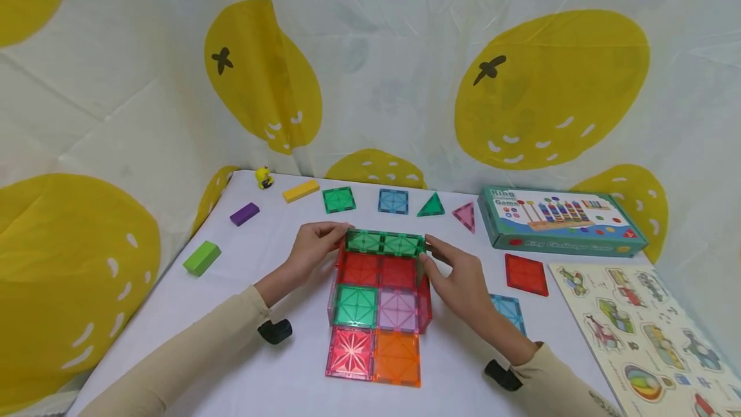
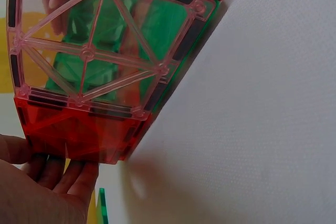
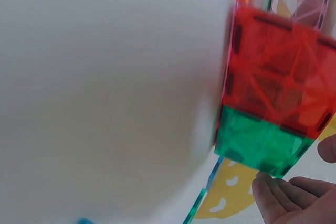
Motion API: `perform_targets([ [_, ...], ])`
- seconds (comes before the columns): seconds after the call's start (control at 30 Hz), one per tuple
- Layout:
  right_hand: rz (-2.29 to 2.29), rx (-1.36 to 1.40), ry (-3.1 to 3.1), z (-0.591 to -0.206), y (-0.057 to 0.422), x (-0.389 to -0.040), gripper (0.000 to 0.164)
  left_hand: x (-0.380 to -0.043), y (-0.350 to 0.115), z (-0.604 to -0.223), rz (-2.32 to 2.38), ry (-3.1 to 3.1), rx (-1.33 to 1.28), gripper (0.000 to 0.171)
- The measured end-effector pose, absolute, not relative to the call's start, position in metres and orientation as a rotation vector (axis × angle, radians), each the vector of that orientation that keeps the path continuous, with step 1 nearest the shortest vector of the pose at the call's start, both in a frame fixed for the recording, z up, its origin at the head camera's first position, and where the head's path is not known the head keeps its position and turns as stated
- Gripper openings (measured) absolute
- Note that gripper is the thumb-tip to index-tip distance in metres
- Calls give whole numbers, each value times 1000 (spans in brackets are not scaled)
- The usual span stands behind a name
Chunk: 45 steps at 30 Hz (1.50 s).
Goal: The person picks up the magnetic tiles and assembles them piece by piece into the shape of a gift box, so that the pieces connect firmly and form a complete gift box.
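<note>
In the head view, an open-fronted box of translucent magnetic tiles (image 1: pixel 356 306) stands on the white table. A green tile wall (image 1: pixel 384 243) closes its far side. Around the far left corner my left hand (image 1: pixel 312 251) bends its fingers; in the left wrist view, thumb and fingertips grip the red tile (image 2: pixel 79 135) behind a pink tile (image 2: pixel 86 53). On the far right corner, my right hand (image 1: pixel 460 278) touches the tiles. The right wrist view shows its nearly straight fingers at the lower edge of a green tile (image 3: pixel 262 142), beside a red tile (image 3: pixel 283 74).
Loose tiles lie behind, including a green square (image 1: pixel 339 199) and a blue square (image 1: pixel 393 201). A Ring Challenge Game box (image 1: pixel 564 222), a red tile (image 1: pixel 525 274) and a picture board (image 1: pixel 648 333) lie right. Purple (image 1: pixel 245 214) and green blocks (image 1: pixel 202 259) sit left.
</note>
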State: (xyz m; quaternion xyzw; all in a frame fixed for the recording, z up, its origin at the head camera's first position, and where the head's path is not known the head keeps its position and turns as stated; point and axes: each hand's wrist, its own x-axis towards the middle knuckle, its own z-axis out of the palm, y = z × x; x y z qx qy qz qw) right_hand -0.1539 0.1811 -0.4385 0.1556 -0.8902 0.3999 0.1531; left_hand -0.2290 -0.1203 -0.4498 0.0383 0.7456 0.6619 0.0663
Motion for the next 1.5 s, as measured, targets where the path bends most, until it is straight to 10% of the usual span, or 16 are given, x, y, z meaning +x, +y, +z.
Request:
perform_targets([
  [0.3, 1279, 392, -2547, -440, 172, -182, 33, -229, -122, -443, 1790, 2497, 268, 32],
  [0.87, 1328, 358, -2540, -446, 167, -193, 28, -118, -85, -407, 593, 2766, 1677, 51],
  [1.23, 1370, 342, -2540, -453, 165, -193, 28, -98, -77, -433, 65, 2653, 1551, 94],
  [1.5, 1425, 302, -2505, -455, 166, -195, 31, -101, -77, -439, 73, 2629, 1514, 92],
])
